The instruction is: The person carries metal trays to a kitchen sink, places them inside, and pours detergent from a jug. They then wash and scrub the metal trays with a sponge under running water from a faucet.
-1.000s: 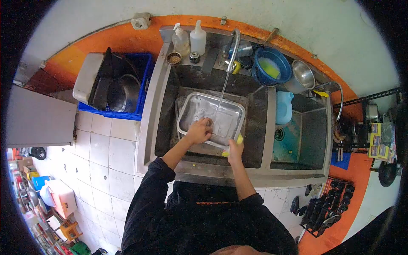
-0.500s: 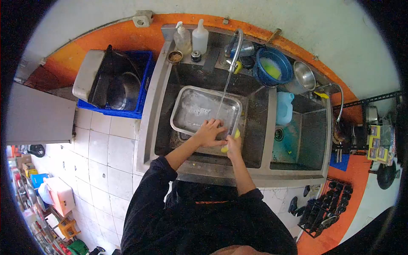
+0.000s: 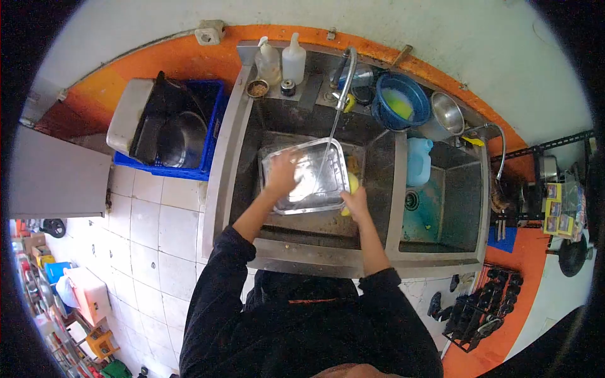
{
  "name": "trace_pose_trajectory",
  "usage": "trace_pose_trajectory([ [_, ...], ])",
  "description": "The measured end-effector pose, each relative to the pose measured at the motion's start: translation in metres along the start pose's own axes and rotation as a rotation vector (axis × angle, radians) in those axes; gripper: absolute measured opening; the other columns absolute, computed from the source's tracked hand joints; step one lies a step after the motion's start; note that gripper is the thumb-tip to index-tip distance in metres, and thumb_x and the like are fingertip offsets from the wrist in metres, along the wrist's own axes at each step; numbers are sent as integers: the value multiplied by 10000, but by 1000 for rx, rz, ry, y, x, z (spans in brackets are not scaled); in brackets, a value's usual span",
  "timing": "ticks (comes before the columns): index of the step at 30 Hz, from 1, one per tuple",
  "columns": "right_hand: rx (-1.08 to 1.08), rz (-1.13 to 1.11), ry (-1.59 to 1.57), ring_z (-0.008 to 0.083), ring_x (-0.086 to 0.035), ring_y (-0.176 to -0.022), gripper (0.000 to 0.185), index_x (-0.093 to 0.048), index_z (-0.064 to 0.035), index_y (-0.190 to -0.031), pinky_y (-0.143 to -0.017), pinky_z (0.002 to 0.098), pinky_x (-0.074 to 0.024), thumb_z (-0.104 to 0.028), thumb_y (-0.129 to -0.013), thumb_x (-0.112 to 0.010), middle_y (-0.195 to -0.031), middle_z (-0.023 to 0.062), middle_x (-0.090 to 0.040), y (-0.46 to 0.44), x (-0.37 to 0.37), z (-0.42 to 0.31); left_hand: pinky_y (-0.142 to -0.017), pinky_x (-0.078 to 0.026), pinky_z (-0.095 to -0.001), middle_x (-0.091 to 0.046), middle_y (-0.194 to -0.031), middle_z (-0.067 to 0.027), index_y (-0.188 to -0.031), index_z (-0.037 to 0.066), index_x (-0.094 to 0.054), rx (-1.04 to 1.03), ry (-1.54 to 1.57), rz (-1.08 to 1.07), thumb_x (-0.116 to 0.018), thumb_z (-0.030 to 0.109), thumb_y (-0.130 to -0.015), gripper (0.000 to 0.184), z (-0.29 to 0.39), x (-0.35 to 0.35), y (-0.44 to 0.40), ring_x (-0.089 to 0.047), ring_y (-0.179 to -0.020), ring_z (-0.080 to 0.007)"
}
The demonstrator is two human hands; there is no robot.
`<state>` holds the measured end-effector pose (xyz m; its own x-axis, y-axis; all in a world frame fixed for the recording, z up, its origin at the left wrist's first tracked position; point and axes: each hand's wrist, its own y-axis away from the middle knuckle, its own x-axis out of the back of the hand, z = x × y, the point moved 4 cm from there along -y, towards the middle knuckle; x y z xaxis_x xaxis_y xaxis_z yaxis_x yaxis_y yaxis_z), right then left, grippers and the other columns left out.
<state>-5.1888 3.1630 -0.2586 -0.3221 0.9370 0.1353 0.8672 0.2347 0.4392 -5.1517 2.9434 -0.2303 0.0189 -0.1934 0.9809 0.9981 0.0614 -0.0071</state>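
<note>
A rectangular metal tray is tilted in the large sink basin, with water running onto it from the faucet. My left hand lies over the tray's left part; motion blurs its fingers, but they look stretched out. At the tray's right edge, my right hand is closed, thumb on the rim. A yellow sponge is pinned between that hand and the tray's side, partly hidden by the fingers.
Two pump bottles stand on the back ledge near a small bowl. A blue bucket with yellow-green contents and a metal pot sit further right. A light-blue jug is in the smaller basin. Left is a blue crate.
My left hand has moved left and up across the tray, away from my right hand. The tray has turned and shifted slightly; my right hand has moved a little right and up.
</note>
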Motion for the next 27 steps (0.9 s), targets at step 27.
trace_pose_trajectory([
  [27,-14,459,186,265,-541,-770,488,-426,-32,-1122,-557,344,-479,-220,-721,-632,-927,96,-515,0,96,47,-499,-461,-357,-492,-939,-136,-1213,13,-273,608,1643,-493,-451,8,-749,498,3,-57,16,-526,-709,-208],
])
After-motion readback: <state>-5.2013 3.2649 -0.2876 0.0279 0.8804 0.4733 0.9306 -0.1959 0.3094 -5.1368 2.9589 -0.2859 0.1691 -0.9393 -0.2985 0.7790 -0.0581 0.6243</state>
